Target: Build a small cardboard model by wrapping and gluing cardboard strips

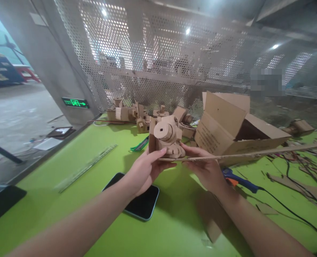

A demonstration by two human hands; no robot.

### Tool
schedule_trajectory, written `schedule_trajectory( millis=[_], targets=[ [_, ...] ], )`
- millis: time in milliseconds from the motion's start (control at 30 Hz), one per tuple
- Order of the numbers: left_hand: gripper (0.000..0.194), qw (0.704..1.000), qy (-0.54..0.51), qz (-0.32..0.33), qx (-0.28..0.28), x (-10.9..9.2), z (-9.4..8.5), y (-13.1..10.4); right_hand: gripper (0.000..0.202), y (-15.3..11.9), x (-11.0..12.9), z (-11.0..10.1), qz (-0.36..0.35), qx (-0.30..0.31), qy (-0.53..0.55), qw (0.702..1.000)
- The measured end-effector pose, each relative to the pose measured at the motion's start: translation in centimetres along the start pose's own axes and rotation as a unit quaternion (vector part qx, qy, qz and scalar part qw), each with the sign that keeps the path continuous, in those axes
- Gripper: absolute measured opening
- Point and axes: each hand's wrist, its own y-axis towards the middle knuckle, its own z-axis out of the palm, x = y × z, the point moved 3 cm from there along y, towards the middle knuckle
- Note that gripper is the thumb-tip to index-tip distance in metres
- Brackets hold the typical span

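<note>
A cardboard model with a round, disc-like front and a small square hole is held up above the green table. My left hand grips its left side, thumb over the lower front and fingers beneath. My right hand is closed at its lower right. Its fingers pinch a long, thin cardboard piece, seen nearly edge-on, that runs under the model and out to the right. Whether the two are joined cannot be made out. Below my left forearm lies a black phone.
An open cardboard box stands right of the model. Further cardboard models line the back edge. A blue glue gun with a cord, cardboard scraps, a clear ruler and a green cutter lie on the table.
</note>
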Motion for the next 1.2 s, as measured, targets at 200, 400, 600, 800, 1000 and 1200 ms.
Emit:
schedule_trajectory(
  millis=[200,400,600,800,1000,1200],
  targets=[
    [0.038,0.999,-0.041,0.011,-0.026,-0.1,-0.7,0.4,0.051,-0.1,-0.1,-0.3,-0.032,0.075,0.019,0.996],
    [0.044,0.998,-0.029,0.025,-0.050,-1.2,-0.3,0.1,0.064,0.1,0.0,-0.6,-0.054,0.079,0.122,0.988],
    [0.056,0.995,0.031,0.090,-0.038,-2.0,-1.0,0.1,0.056,0.5,0.5,-1.0,-0.059,0.003,0.271,0.961],
    [0.063,0.982,0.139,0.126,0.003,-1.2,-2.2,0.2,0.056,0.9,0.7,-0.6,-0.019,0.042,0.303,0.952],
    [0.080,0.975,0.177,0.124,0.045,-1.5,-1.2,-0.4,0.056,1.0,1.0,-0.2,0.004,0.073,0.352,0.933],
    [0.072,0.977,0.170,0.120,0.046,-1.0,-1.9,-0.2,0.061,1.0,0.9,0.1,0.012,0.075,0.382,0.921]
  ],
)
